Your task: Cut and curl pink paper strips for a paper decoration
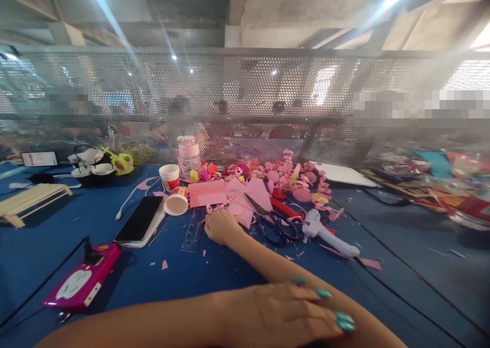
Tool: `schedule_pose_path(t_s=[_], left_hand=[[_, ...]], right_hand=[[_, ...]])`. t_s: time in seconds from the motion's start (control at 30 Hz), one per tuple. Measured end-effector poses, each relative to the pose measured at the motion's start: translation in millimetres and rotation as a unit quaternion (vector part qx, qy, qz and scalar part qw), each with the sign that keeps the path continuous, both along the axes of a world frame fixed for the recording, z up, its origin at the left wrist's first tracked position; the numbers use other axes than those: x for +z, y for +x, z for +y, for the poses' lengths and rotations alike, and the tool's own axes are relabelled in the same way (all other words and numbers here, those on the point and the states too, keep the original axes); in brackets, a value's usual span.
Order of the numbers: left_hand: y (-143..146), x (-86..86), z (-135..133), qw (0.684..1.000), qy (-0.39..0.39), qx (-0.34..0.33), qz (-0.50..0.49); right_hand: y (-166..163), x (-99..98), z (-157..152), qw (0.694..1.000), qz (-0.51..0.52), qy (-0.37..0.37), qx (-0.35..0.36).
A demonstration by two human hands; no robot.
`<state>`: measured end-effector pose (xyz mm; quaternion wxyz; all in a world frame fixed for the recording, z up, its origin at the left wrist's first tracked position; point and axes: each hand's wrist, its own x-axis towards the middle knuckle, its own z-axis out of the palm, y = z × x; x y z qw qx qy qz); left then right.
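Note:
My left hand (281,312), with glossy teal nails, rests across my right forearm. Its fingers are stretched out and nothing is in them. Farther forward, my right hand (222,227) is closed at the near edge of some cut pink paper (239,205). Its fingertips are turned away, so what they hold is hidden. A clear ruler (192,230) lies just left of that hand. To its right are dark-handled scissors (273,223), blades over the paper. Beyond them lie a red-handled tool (285,208) and a white glue gun (325,234) with a black cord.
Pink paper cutouts (273,177) pile up behind my right hand. Two paper cups (176,201), one tipped over, stand near a black phone (141,219). A magenta power box (82,279) is at left, a wooden rack (32,200) beyond. A perforated metal screen (245,93) closes the back.

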<state>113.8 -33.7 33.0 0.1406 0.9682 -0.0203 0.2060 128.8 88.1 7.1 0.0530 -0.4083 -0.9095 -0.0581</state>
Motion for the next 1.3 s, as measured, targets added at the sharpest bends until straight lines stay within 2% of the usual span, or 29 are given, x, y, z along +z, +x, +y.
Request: schedule_pose_path(t_s=[0.1,0.23,0.33,0.43,0.5,0.57,0.6,0.67,0.73,0.8,0.83,0.9,0.93,1.0,1.03,1.1,1.13,1.2,1.3], left_hand=[[8,-1.5,-3,0.998,-0.047,0.032,-0.007],[-3,11.0,6,0.99,-0.116,0.078,0.004],[-16,14.5,22,0.983,-0.114,0.144,0.008],[-31,15.4,45,0.962,-0.097,0.255,0.03],[-41,18.2,62,0.946,-0.098,0.308,-0.02],[-52,21.5,79,0.923,-0.11,0.344,-0.129],[-57,22.3,87,0.91,-0.125,0.355,-0.174],[-65,21.0,100,0.89,-0.199,0.356,-0.202],[-69,15.9,110,0.896,-0.277,0.301,-0.171],[-69,9.1,115,0.891,-0.353,0.262,-0.117],[-68,5.9,116,0.881,-0.389,0.253,-0.092],[-64,1.0,116,0.859,-0.438,0.256,-0.063],[-62,-0.5,115,0.85,-0.451,0.265,-0.062],[-58,-2.1,112,0.84,-0.444,0.3,-0.084],[-56,-2.3,110,0.837,-0.43,0.322,-0.103],[-53,-2.2,105,0.834,-0.385,0.369,-0.14],[-52,-2.2,103,0.835,-0.364,0.385,-0.151],[-49,-2.2,99,0.841,-0.333,0.399,-0.152],[-43,-2.4,92,0.859,-0.269,0.417,-0.123]], right_hand=[[1,1.1,-2,1.0,0.027,0.001,0.006],[5,-1.5,-3,0.997,0.075,-0.016,-0.001],[5,-4.4,-2,0.991,0.127,-0.04,-0.008],[5,-5.3,-2,0.978,0.196,-0.069,-0.022],[9,-3.3,-3,0.962,0.26,-0.089,-0.012],[18,1.4,-7,0.933,0.34,-0.114,0.029],[25,4.7,-9,0.926,0.355,-0.119,0.043],[42,12.5,-15,0.914,0.371,-0.14,0.08],[62,20.5,-22,0.866,0.445,-0.193,0.124],[81,26.5,-26,0.802,0.533,-0.252,0.097],[90,28.2,-28,0.768,0.576,-0.269,0.075],[106,28.0,-29,0.706,0.648,-0.275,0.076],[112,26.1,-29,0.69,0.665,-0.273,0.078],[119,19.7,-28,0.673,0.702,-0.23,0.042],[120,15.7,-28,0.658,0.728,-0.194,0.002],[116,8.2,-30,0.602,0.782,-0.131,-0.1],[112,5.4,-31,0.577,0.796,-0.13,-0.13],[102,3.1,-37,0.545,0.806,-0.202,-0.111],[87,6.2,-48,0.551,0.772,-0.316,-0.04]])
